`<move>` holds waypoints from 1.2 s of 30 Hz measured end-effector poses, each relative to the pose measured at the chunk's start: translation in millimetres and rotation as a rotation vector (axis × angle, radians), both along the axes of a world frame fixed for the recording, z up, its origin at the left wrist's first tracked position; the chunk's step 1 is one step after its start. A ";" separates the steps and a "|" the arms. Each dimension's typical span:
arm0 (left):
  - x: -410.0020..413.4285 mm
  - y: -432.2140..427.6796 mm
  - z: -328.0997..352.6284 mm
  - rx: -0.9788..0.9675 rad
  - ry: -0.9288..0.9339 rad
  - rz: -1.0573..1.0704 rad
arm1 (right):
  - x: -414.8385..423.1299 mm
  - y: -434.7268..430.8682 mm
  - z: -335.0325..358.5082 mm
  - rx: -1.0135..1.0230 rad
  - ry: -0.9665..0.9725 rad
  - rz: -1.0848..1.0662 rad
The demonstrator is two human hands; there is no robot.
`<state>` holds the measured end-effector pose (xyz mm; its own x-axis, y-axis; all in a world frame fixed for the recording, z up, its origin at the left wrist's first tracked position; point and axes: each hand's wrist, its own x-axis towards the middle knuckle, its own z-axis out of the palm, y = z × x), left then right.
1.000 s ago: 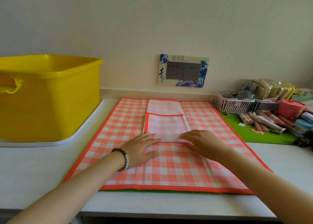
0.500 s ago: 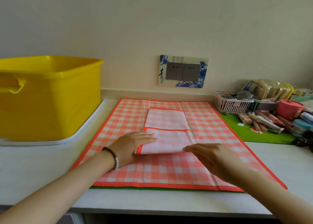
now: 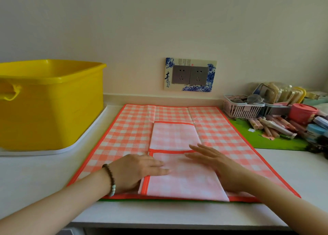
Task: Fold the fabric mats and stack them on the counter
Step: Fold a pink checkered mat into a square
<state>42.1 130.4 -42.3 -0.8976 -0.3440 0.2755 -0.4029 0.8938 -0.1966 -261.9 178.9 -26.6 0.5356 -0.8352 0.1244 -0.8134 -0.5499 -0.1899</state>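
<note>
While the big orange-checked mat [image 3: 124, 137] lies spread flat on the white bench [image 3: 35, 178], a smaller, paler folded mat [image 3: 184, 181] rests on its middle, reaching from the near edge back toward the wall. An orange hem crosses the folded mat and splits it into a far panel and a near panel. The left hand [image 3: 138, 171], with a bead bracelet [image 3: 110, 178] on the wrist, lies flat on the left side of the near panel, fingers straight and pointing right, its palm over the orange-bound left edge. The right hand [image 3: 218, 165] lies flat on the right side of the same panel, fingers straight and reaching toward the hem. Neither hand grips anything; the near panel lies between them and partly under both.

A yellow tub [image 3: 53, 107] stands on a white tray [image 3: 85, 142] at the left. On the right a green mat [image 3: 266, 140] shows from under the checked one, carrying tubes [image 3: 271, 126], a pink jar [image 3: 301, 113] and a pink basket [image 3: 239, 108]. A double socket [image 3: 190, 75] sits on the wall behind.
</note>
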 end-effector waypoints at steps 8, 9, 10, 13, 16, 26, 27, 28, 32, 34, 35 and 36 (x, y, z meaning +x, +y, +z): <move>-13.1 1.5 8.7 0.369 -0.054 0.305 | -8.3 -10.0 -15.2 0.100 0.017 0.028; -13.0 -0.6 8.3 0.371 -0.053 0.317 | -7.8 -10.6 -15.1 0.091 0.023 0.025; -13.2 -2.2 9.4 0.373 -0.042 0.335 | -7.7 -10.9 -14.1 0.074 0.033 0.021; -11.3 -9.6 8.3 0.415 0.059 0.396 | -8.8 -10.9 -11.2 0.045 0.005 0.005; -11.8 -16.7 5.6 0.512 0.173 0.454 | -13.3 -13.0 -14.2 0.076 -0.217 -0.068; -33.3 -42.8 7.0 0.660 0.753 0.649 | 10.7 -42.3 -5.7 0.043 -0.891 -0.507; -34.5 -45.3 6.2 0.669 0.785 0.661 | 11.5 -45.3 -6.3 0.059 -0.906 -0.553; -35.6 -47.6 5.4 0.686 0.801 0.685 | 11.2 -49.3 -7.6 0.072 -0.900 -0.599; -38.4 -55.7 5.6 0.751 0.798 0.783 | 11.0 -59.6 -5.6 0.124 -0.847 -0.715; -39.7 -59.3 9.4 0.746 0.716 0.816 | 11.0 -63.5 -2.5 0.139 -0.788 -0.741; -40.8 -60.7 12.3 0.728 0.643 0.840 | 11.4 -65.7 -0.7 0.144 -0.756 -0.752; -42.3 -60.9 16.3 0.694 0.553 0.867 | 11.7 -67.6 1.0 0.149 -0.727 -0.761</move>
<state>-0.3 69.5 -26.0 -0.1221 -0.9903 0.0669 -0.7908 0.1378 0.5963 -250.2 111.3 -25.7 -0.2961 -0.9524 0.0733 -0.5972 0.1247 -0.7923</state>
